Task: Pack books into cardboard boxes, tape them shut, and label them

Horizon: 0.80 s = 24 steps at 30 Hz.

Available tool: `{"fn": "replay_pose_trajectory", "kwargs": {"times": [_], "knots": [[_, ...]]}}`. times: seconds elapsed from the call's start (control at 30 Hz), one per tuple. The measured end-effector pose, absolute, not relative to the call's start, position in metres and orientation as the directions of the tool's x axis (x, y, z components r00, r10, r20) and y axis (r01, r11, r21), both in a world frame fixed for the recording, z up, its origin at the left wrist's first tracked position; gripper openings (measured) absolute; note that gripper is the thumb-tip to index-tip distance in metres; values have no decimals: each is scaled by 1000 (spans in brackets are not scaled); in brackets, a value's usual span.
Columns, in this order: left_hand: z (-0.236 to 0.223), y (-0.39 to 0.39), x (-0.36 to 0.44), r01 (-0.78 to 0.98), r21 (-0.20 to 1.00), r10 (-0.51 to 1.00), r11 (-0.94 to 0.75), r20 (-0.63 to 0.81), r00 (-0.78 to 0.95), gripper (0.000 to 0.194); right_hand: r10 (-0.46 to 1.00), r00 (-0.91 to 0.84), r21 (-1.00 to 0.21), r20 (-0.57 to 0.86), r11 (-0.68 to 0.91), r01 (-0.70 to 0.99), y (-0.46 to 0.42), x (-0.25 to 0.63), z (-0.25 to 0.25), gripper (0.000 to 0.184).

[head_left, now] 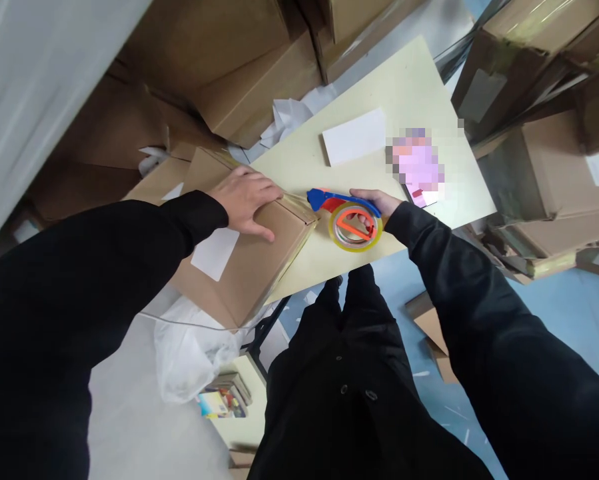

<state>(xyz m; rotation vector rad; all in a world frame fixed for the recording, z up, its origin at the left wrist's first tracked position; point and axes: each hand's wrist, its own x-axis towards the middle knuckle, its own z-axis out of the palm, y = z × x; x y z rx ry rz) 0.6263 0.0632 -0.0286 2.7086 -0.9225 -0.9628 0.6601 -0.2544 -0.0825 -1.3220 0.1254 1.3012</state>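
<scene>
A brown cardboard box [249, 267] with a white label lies on the pale yellow table [404, 87], hanging over its near left edge. My left hand [246, 197] rests flat on the box's top, fingers stretched out toward its far end. My right hand [374, 203] is closed round a tape dispenser [352, 217], blue and red with a roll of clear tape. The dispenser sits on the table just right of the box's end, its blue nose pointing at the box.
A white sheet [355, 135] and a blurred pink item [418, 165] lie farther back on the table. Stacked cardboard boxes [239, 73] crowd the left and back, more boxes [554, 160] on the right. A white plastic bag [189, 353] hangs below the table.
</scene>
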Motion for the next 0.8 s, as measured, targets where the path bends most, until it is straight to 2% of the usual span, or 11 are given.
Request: {"fn": "replay_pose_trajectory", "kwargs": {"times": [0.1,0.17,0.23,0.33,0.5,0.6,0.7,0.8], "knots": [[-28,63,629,-493,317,-583,-810,-529,617,84,555,80,-279,-828,-283,-918,-276,646,-80,43],[-27,63,630,-479,332,-581,-813,-525,622,84,554,24,-177,-832,-225,-958,-286,627,-79,38],[-27,64,630,-462,360,-586,-810,-523,619,84,590,29,-163,-807,-176,-971,-288,604,-81,34],[-27,67,627,-441,382,-582,-812,-481,655,91,630,109,-214,-769,-93,-972,-275,580,-85,35],[-10,79,596,-390,217,-446,-895,-401,800,112,598,150,-202,-787,-21,-979,-251,599,-87,43],[7,88,556,-456,161,-477,-875,-440,761,124,519,135,-185,-844,-47,-982,-243,626,-78,46],[14,102,513,-509,141,-508,-849,-484,713,127,429,128,-177,-894,-75,-981,-236,639,-65,43],[4,118,483,-511,141,-500,-848,-534,682,128,432,127,-164,-893,-49,-985,-230,629,-52,41]]}}
